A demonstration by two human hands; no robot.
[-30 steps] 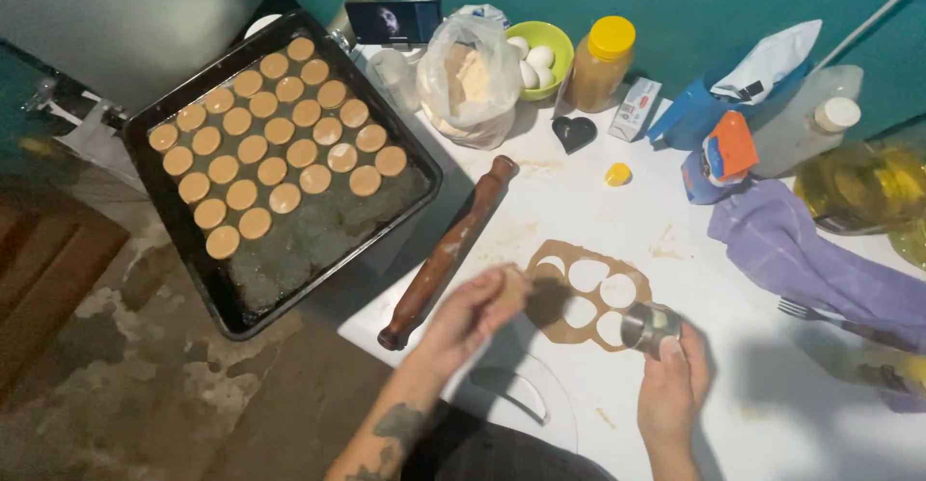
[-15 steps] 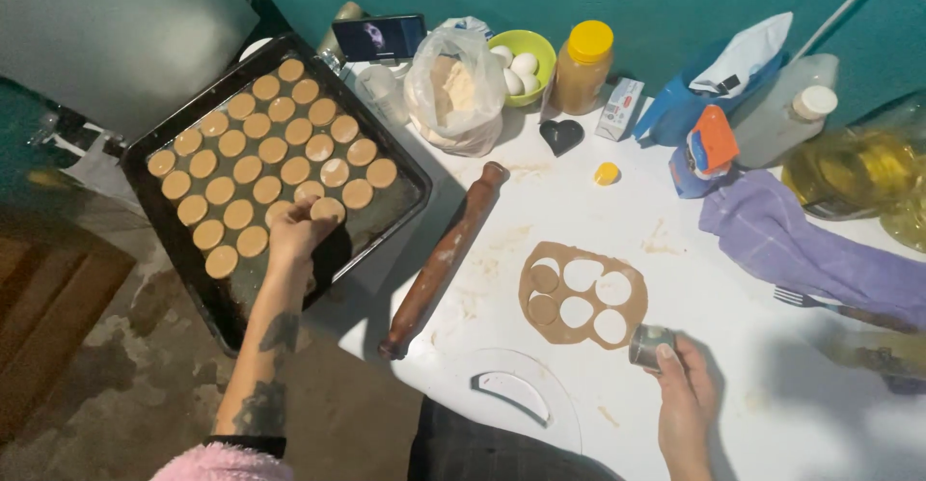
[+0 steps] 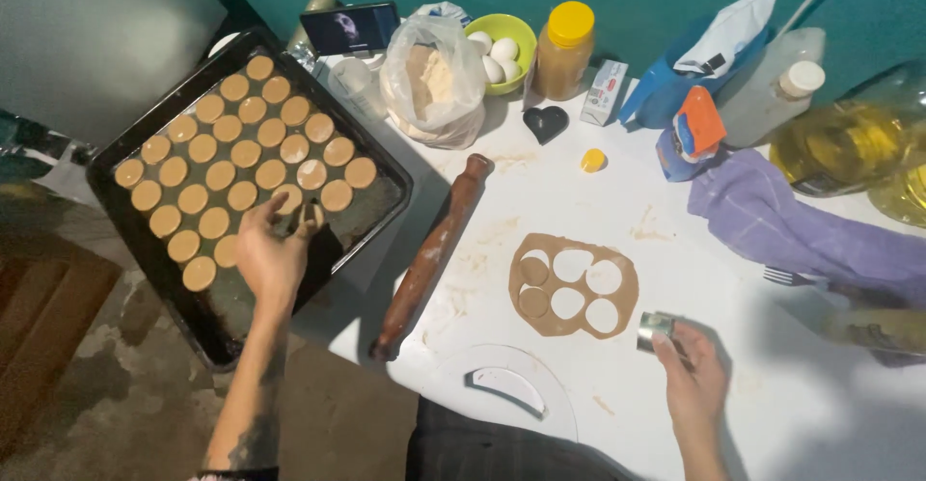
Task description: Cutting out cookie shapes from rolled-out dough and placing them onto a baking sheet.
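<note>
**Dough round going down on the tray**

Left hand (image 3: 273,254) hangs over the near right part of the black baking tray (image 3: 381,167), fingers spread and curled down; whether a round sits under them I cannot tell. Rows of tan dough rounds (image 3: 241,153) fill the tray's far and left side, the near corner bare. By my reading this is the placing step; the next move calls for lifting another cut disc clean from the rolled dough sheet (image 3: 572,283) in the middle of the white table (image 3: 675,220). Right hand (image 3: 693,380) grips a small metal cutter (image 3: 656,327) just beside that sheet. Wooden rolling pin (image 3: 431,254) lies between tray and sheet. Along the far edge: flour bag (image 3: 431,81), bowl of eggs (image 3: 502,42), yellow-lidded jar (image 3: 564,49), purple cloth (image 3: 801,230) right; teal wall behind
</note>
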